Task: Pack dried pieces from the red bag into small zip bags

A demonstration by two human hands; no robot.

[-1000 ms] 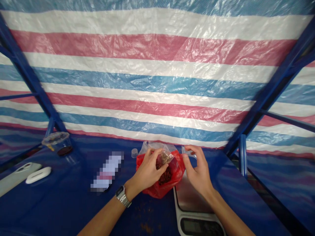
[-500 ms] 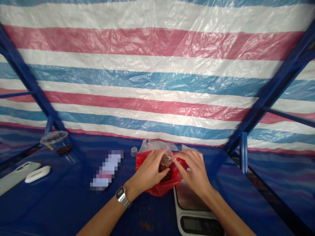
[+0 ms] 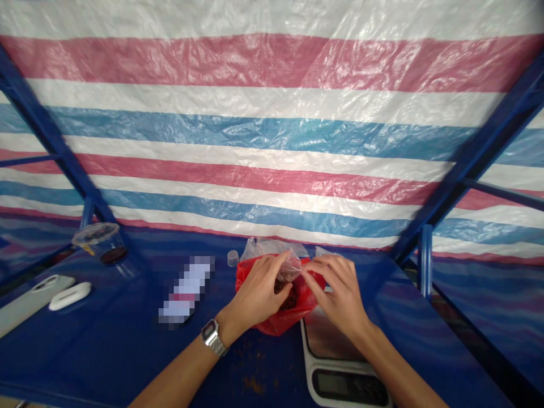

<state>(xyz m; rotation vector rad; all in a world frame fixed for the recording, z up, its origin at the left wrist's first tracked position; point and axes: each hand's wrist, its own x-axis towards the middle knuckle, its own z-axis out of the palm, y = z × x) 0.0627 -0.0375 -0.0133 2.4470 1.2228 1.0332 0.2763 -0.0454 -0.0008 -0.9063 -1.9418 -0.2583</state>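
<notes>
A red plastic bag [image 3: 276, 324] stands with its mouth spread in the middle of the blue table, and dark brown bits [image 3: 290, 299] lie inside it. Over its mouth is a small clear plastic bag [image 3: 290, 268]. My left hand [image 3: 264, 289], with a silver watch on the wrist, has thumb and fingers closed around the left side of the clear bag. On the other side, my right hand [image 3: 335, 286] pinches the clear bag's edge between thumb and forefinger. Whatever the clear bag contains is hard to make out.
A digital scale [image 3: 335, 345] sits under my right forearm. Further left are a small clear cap [image 3: 232, 258], a pixelated packet [image 3: 187, 292], a plastic cup with dark liquid [image 3: 102, 243], a phone [image 3: 32, 303] and a white case [image 3: 70, 296]. Blue bars [image 3: 463, 164] flank the striped sheet.
The view has tilted slightly downward. Both hands stay at the clear bag over the red bag; the brownish clump seen in the clear bag earlier shows less now.
</notes>
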